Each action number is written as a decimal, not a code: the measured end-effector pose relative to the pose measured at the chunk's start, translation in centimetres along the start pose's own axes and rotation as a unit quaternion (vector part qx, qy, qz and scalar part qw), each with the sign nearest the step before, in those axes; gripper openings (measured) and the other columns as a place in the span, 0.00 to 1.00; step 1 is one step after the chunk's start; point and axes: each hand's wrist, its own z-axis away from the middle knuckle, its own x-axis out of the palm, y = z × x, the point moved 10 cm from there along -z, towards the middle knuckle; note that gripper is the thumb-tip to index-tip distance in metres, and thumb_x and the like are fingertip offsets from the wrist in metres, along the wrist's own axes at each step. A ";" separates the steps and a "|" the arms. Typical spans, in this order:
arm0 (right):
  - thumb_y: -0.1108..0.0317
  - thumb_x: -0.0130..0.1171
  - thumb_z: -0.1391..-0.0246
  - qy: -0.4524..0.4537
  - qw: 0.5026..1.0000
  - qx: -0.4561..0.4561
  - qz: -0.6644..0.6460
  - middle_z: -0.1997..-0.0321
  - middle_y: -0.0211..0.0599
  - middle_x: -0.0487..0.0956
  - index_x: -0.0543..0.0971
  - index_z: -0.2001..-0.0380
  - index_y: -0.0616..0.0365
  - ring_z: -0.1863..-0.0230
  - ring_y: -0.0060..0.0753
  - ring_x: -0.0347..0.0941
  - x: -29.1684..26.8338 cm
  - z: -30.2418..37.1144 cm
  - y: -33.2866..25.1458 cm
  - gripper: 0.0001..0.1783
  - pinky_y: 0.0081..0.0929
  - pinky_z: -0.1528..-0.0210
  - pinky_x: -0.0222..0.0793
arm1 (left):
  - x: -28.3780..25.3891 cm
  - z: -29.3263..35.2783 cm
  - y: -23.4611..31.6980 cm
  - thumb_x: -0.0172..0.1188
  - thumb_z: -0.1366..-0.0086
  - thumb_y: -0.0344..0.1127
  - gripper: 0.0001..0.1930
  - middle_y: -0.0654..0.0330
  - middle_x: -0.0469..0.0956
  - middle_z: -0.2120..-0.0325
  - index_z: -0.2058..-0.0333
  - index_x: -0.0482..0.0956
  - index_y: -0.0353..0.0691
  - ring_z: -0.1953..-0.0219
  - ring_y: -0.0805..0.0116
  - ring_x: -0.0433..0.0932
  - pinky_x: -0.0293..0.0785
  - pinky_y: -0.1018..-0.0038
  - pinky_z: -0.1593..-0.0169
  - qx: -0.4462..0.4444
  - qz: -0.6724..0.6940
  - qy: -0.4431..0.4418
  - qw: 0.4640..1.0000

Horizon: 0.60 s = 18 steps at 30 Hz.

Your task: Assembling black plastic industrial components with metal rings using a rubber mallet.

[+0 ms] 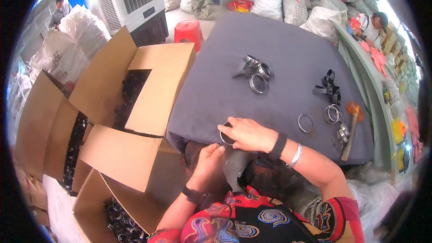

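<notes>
Near the front left edge of the grey-covered table (279, 49), my right hand (245, 134) has its fingers closed on a shiny metal ring (220, 137). My left hand (209, 158) is closed in a pinch just below that ring, at the table edge; whatever it grips is too small to make out. Farther back lies a group of metal rings (258, 84) with black pieces among them. Another thin ring (306, 123) rests to the right of my right hand. Beyond it are black parts (330, 89), more rings (333, 114) and an orange-headed mallet (354, 109) with a wooden handle.
Open cartons (157, 74) holding dark parts and rings stand at the left, their flaps reaching the table edge. Behind are a red stool (189, 33), an air cooler (135, 0) and stacked sacks (267, 0). People work at far left (59, 11) and far right (374, 27).
</notes>
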 end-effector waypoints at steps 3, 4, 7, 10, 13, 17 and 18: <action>0.72 0.68 0.61 -0.002 1.000 0.005 -0.010 0.57 0.52 0.72 0.68 0.46 0.63 0.57 0.52 0.74 -0.6 0.1 -0.2 0.35 0.38 0.56 0.74 | 0.0 0.0 -0.2 0.51 0.33 0.34 0.12 0.68 0.72 0.82 0.76 0.73 0.39 0.78 0.79 0.67 0.63 0.80 0.70 -0.004 0.007 -0.006 1.000; 0.68 0.67 0.59 -0.032 0.999 0.023 -0.022 0.54 0.56 0.71 0.68 0.45 0.63 0.51 0.53 0.72 -0.1 0.0 0.0 0.35 0.41 0.52 0.72 | -0.1 -0.1 -0.2 0.51 0.33 0.34 0.12 0.68 0.72 0.82 0.76 0.73 0.39 0.78 0.79 0.67 0.63 0.80 0.70 0.003 0.003 -0.008 1.000; 0.62 0.62 0.51 0.007 0.999 0.043 -0.020 0.45 0.58 0.67 0.66 0.43 0.62 0.41 0.53 0.63 0.5 0.0 0.0 0.33 0.48 0.43 0.63 | 0.0 -0.1 -0.2 0.51 0.33 0.34 0.12 0.67 0.72 0.82 0.75 0.74 0.38 0.77 0.78 0.68 0.64 0.79 0.70 0.012 -0.025 -0.001 1.000; 0.55 0.54 0.44 0.075 0.997 0.033 0.001 0.37 0.54 0.62 0.64 0.41 0.61 0.32 0.49 0.53 0.0 -1.3 -0.2 0.32 0.56 0.36 0.50 | -0.1 0.0 -0.7 0.50 0.32 0.34 0.11 0.65 0.73 0.80 0.74 0.74 0.37 0.76 0.77 0.69 0.65 0.78 0.69 0.004 -0.003 0.007 1.000; 0.52 0.48 0.40 0.080 0.996 0.022 0.022 0.33 0.43 0.61 0.64 0.40 0.61 0.30 0.42 0.50 1.7 -2.5 0.1 0.30 0.60 0.33 0.43 | -0.4 -0.1 -1.0 0.50 0.32 0.34 0.11 0.66 0.73 0.80 0.73 0.74 0.37 0.76 0.77 0.69 0.64 0.79 0.69 0.004 -0.019 0.002 1.000; 0.50 0.45 0.39 0.064 0.997 0.034 0.024 0.34 0.44 0.63 0.67 0.43 0.65 0.30 0.43 0.51 3.7 -2.8 1.0 0.31 0.59 0.33 0.43 | 0.2 0.3 -0.1 0.50 0.32 0.34 0.10 0.67 0.73 0.80 0.72 0.74 0.37 0.77 0.78 0.68 0.64 0.79 0.70 0.001 -0.036 0.022 0.999; 0.51 0.45 0.39 0.048 0.998 0.047 0.011 0.33 0.44 0.61 0.65 0.41 0.64 0.29 0.42 0.49 3.7 -3.0 0.9 0.31 0.57 0.32 0.40 | 0.5 0.6 0.5 0.50 0.32 0.34 0.10 0.68 0.72 0.80 0.72 0.74 0.38 0.77 0.79 0.67 0.64 0.80 0.70 -0.004 -0.019 0.021 1.000</action>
